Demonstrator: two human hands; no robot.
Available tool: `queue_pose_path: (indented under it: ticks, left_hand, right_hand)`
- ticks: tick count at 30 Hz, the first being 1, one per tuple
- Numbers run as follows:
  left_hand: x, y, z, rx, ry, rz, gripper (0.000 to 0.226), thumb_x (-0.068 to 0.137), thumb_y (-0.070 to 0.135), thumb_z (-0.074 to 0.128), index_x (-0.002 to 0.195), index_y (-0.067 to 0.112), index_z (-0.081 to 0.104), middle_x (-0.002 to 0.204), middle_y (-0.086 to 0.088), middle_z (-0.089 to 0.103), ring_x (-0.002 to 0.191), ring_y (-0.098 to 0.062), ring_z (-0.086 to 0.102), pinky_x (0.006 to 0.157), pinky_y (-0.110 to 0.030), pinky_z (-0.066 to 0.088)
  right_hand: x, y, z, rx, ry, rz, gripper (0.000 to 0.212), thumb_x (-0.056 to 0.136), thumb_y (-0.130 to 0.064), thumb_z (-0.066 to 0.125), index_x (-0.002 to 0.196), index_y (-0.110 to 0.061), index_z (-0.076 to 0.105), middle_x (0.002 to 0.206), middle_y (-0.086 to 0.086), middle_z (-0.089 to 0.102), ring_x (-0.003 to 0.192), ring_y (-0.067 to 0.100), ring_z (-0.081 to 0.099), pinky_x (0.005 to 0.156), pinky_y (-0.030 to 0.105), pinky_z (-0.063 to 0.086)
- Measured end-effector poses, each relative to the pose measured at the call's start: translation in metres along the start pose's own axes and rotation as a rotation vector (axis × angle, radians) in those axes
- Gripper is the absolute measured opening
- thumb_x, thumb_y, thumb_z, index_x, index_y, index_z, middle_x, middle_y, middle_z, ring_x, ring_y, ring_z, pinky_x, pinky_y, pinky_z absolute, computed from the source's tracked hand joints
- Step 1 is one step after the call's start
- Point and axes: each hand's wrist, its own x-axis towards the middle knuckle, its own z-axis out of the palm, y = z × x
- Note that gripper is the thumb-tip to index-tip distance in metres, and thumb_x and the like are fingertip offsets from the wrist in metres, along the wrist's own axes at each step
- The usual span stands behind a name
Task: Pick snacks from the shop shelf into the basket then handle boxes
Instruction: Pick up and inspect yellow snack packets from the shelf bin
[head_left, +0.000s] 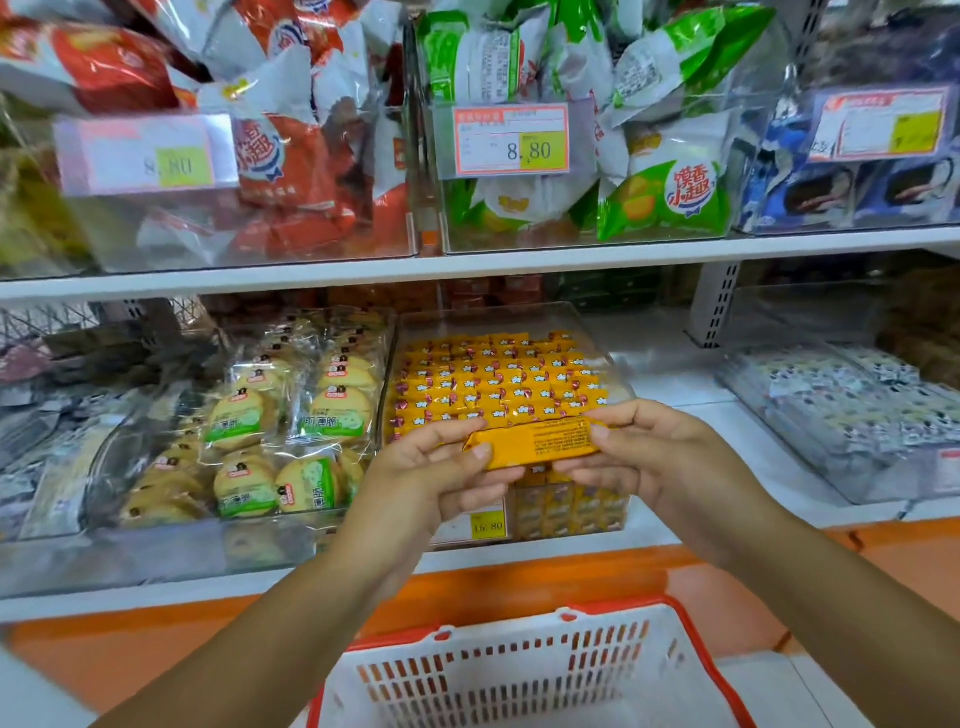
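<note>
1. Biscuits (244, 415) in clear wrappers lie in the bin left of the grip, untouched.
2. Left hand (436, 467) pinches the left end of the yellow snack packet (535, 441), thumb on top, fingers curled beneath.
3. Right hand (660, 457) pinches the packet's right end likewise. The packet hangs roughly level between both hands, just in front of the tray of yellow snacks (498, 374).
4. Picking step, by the look of it: the packet is off the shelf but not yet in the basket (519, 691), which sits below the grip, nearer the person.
5. Next move likely calls for lowering the packet over the basket's opening and letting go.
</note>
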Motion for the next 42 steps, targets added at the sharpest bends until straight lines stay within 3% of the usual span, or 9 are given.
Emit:
queue_pose_path:
  ticks: [6, 13, 18, 21, 24, 27, 31, 37, 42]
  left_hand:
    - [0.005, 0.003, -0.006, 0.022, -0.043, -0.017, 0.032, 0.098, 0.006, 0.048, 0.127, 0.013, 0.061, 0.112, -0.013, 0.074, 0.099, -0.029, 0.073, 0.080, -0.028, 0.060]
    - [0.002, 0.003, -0.010, 0.089, -0.151, 0.019, 0.045, 0.091, 0.001, 0.054, 0.134, 0.015, 0.054, 0.120, -0.012, 0.071, 0.110, -0.027, 0.069, 0.088, -0.027, 0.057]
    - [-0.001, -0.001, -0.005, 0.255, 0.043, 0.074, 0.019, 0.089, 0.028, 0.060, 0.090, 0.018, 0.076, 0.107, -0.007, 0.075, 0.101, -0.022, 0.072, 0.084, -0.032, 0.058]
    - [-0.003, -0.003, -0.002, 0.279, 0.108, 0.120, 0.024, 0.094, 0.021, 0.060, 0.072, 0.020, 0.069, 0.101, -0.007, 0.074, 0.098, -0.025, 0.073, 0.092, -0.045, 0.053]
    - [-0.005, -0.002, 0.003, 0.241, 0.163, 0.172, 0.006, 0.095, 0.012, 0.059, 0.091, 0.011, 0.055, 0.088, -0.009, 0.069, 0.083, -0.027, 0.075, 0.085, -0.039, 0.054]
    - [-0.009, 0.004, 0.005, 0.248, 0.153, 0.213, 0.015, 0.095, 0.011, 0.059, 0.106, 0.018, 0.051, 0.090, -0.006, 0.076, 0.080, -0.027, 0.075, 0.078, -0.036, 0.060]
    - [-0.009, 0.003, 0.004, 0.253, 0.172, 0.227, 0.007, 0.093, 0.008, 0.061, 0.097, 0.013, 0.064, 0.086, 0.000, 0.075, 0.084, -0.024, 0.075, 0.068, -0.028, 0.061]
    - [-0.004, 0.002, -0.002, 0.219, 0.112, 0.156, 0.034, 0.072, 0.018, 0.072, 0.105, 0.015, 0.070, 0.102, -0.004, 0.076, 0.089, -0.024, 0.075, 0.072, -0.026, 0.060]
    - [-0.001, 0.002, -0.006, 0.141, 0.059, 0.142, 0.027, 0.073, 0.013, 0.069, 0.099, 0.005, 0.067, 0.097, -0.015, 0.075, 0.092, -0.030, 0.074, 0.071, -0.024, 0.060]
  right_hand:
    - [0.007, 0.002, -0.003, 0.078, -0.031, 0.047, 0.034, 0.082, -0.010, 0.059, 0.111, 0.006, 0.061, 0.102, 0.021, 0.074, 0.091, 0.033, 0.074, 0.074, 0.029, 0.062]
    - [0.008, -0.001, -0.013, 0.140, -0.057, 0.094, 0.040, 0.081, 0.000, 0.058, 0.121, -0.003, 0.057, 0.107, 0.021, 0.073, 0.097, 0.034, 0.073, 0.071, 0.024, 0.060]
    - [0.005, 0.001, -0.009, -0.073, 0.067, -0.012, 0.014, 0.079, -0.016, 0.067, 0.085, -0.004, 0.064, 0.087, 0.007, 0.076, 0.087, 0.026, 0.074, 0.081, 0.031, 0.060]
    - [0.002, 0.002, -0.004, -0.110, 0.103, -0.039, 0.011, 0.088, -0.011, 0.065, 0.079, -0.005, 0.061, 0.087, 0.002, 0.076, 0.089, 0.022, 0.074, 0.092, 0.038, 0.054]
    - [0.000, 0.003, 0.000, -0.144, 0.138, -0.058, 0.010, 0.092, -0.008, 0.063, 0.084, -0.007, 0.057, 0.086, 0.004, 0.075, 0.084, 0.028, 0.075, 0.093, 0.046, 0.054]
    - [-0.001, 0.001, 0.002, -0.120, 0.165, -0.103, 0.015, 0.090, -0.005, 0.066, 0.091, -0.013, 0.053, 0.104, 0.012, 0.072, 0.081, 0.036, 0.074, 0.086, 0.048, 0.056]
    - [-0.002, 0.003, 0.001, -0.180, 0.123, -0.102, 0.002, 0.091, -0.008, 0.064, 0.092, -0.009, 0.063, 0.098, 0.010, 0.074, 0.080, 0.031, 0.074, 0.077, 0.036, 0.059]
    - [0.000, 0.004, -0.004, -0.152, 0.026, -0.039, 0.043, 0.069, -0.021, 0.073, 0.109, -0.009, 0.061, 0.099, 0.012, 0.075, 0.089, 0.030, 0.074, 0.086, 0.037, 0.057]
    - [0.003, 0.002, -0.005, -0.011, 0.015, -0.044, 0.034, 0.074, -0.010, 0.068, 0.106, -0.003, 0.062, 0.090, 0.012, 0.076, 0.082, 0.026, 0.074, 0.071, 0.025, 0.059]
